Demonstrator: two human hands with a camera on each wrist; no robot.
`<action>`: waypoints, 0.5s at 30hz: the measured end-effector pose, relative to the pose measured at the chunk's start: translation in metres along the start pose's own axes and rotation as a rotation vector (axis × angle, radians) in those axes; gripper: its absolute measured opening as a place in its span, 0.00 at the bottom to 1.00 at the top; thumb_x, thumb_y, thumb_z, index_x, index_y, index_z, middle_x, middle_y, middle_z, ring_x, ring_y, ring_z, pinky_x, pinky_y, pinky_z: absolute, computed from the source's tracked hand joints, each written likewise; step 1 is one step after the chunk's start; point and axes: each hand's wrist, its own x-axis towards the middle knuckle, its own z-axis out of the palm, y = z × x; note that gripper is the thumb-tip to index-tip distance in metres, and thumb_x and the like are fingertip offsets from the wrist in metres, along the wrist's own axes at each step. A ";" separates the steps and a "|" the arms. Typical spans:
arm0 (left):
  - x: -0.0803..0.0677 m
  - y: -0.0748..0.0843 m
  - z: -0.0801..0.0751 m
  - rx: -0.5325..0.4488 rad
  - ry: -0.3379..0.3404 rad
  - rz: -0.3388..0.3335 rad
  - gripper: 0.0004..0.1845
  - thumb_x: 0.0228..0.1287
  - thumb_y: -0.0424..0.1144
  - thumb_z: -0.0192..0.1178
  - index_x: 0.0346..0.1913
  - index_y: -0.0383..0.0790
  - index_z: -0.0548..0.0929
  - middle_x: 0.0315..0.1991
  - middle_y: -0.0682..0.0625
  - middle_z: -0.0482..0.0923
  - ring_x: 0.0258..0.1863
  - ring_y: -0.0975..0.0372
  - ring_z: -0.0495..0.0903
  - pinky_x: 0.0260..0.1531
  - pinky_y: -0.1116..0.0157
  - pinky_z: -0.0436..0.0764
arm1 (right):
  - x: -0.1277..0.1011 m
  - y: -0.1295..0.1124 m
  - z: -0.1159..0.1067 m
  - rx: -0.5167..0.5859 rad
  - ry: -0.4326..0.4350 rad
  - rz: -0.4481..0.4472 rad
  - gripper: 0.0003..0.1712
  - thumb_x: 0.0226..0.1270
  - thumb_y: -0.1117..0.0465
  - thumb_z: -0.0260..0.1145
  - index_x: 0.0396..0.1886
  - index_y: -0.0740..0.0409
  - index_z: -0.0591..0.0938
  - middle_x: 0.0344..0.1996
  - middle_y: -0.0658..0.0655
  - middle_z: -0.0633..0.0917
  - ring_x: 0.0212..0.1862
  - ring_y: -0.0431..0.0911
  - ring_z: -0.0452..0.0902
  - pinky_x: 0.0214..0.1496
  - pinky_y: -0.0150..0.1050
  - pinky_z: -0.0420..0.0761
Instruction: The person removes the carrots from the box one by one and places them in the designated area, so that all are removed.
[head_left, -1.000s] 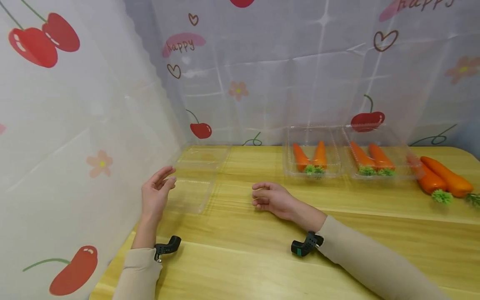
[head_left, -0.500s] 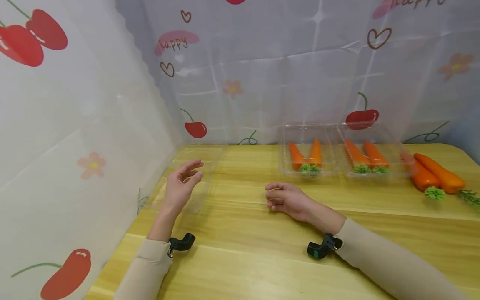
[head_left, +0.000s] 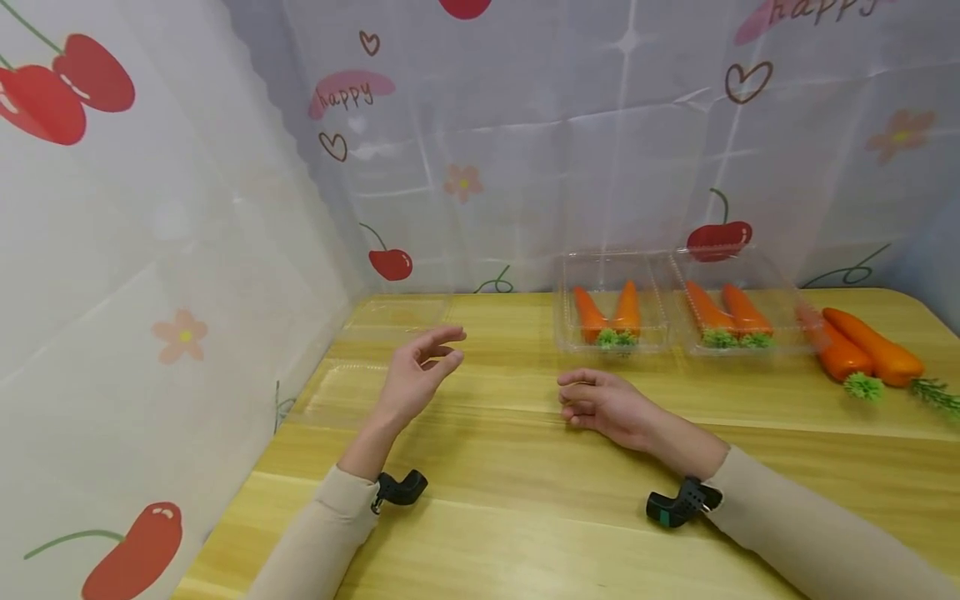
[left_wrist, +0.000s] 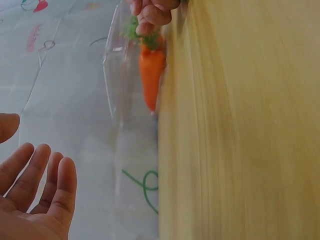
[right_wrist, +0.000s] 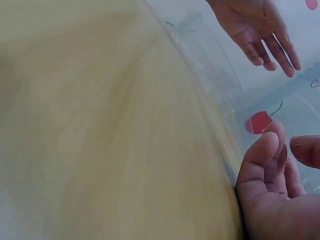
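Observation:
My left hand (head_left: 420, 373) hovers over the table just right of a see-through plastic clamshell box (head_left: 337, 392), which lies opened out at the left. Its fingers (left_wrist: 37, 185) are gently bent with the thumb apart, and nothing is between them. My right hand (head_left: 609, 408) is near the middle of the table, fingers loosely curled around nothing. Behind it stands a plastic box (head_left: 570, 335) with its lid up and two orange carrots (head_left: 627, 310) inside. A second such box (head_left: 783, 340) beside it holds two more carrots (head_left: 744, 310), their green tops toward me.
At the right end, two larger loose carrots (head_left: 873, 346) with leafy tops lie on the wooden table (head_left: 510, 500), close to the second box. A cherry-print curtain (head_left: 525, 183) hangs along the back and the left side.
My left hand has moved right, away from over the opened box at the left. The right hand has shifted slightly right. The boxes and carrots stay where they were.

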 end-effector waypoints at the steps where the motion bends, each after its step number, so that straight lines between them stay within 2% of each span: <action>1: 0.002 0.001 0.005 -0.003 -0.010 -0.009 0.21 0.72 0.41 0.65 0.66 0.46 0.82 0.63 0.48 0.82 0.55 0.54 0.82 0.53 0.67 0.84 | -0.003 0.000 -0.002 -0.002 0.000 0.000 0.21 0.80 0.62 0.58 0.65 0.67 0.68 0.40 0.53 0.82 0.36 0.42 0.84 0.44 0.35 0.85; 7: 0.012 0.003 0.028 -0.027 -0.051 -0.069 0.19 0.72 0.41 0.66 0.63 0.48 0.84 0.63 0.48 0.82 0.55 0.55 0.83 0.53 0.62 0.85 | -0.018 0.000 -0.012 -0.011 -0.010 0.001 0.20 0.80 0.61 0.59 0.64 0.66 0.68 0.41 0.53 0.82 0.38 0.42 0.84 0.45 0.34 0.85; 15: 0.026 -0.005 0.056 -0.138 -0.112 -0.149 0.18 0.73 0.40 0.65 0.63 0.44 0.84 0.64 0.43 0.81 0.58 0.53 0.83 0.52 0.60 0.87 | -0.027 -0.003 -0.022 0.024 0.000 -0.011 0.17 0.80 0.62 0.59 0.62 0.64 0.71 0.41 0.52 0.84 0.37 0.42 0.85 0.44 0.34 0.86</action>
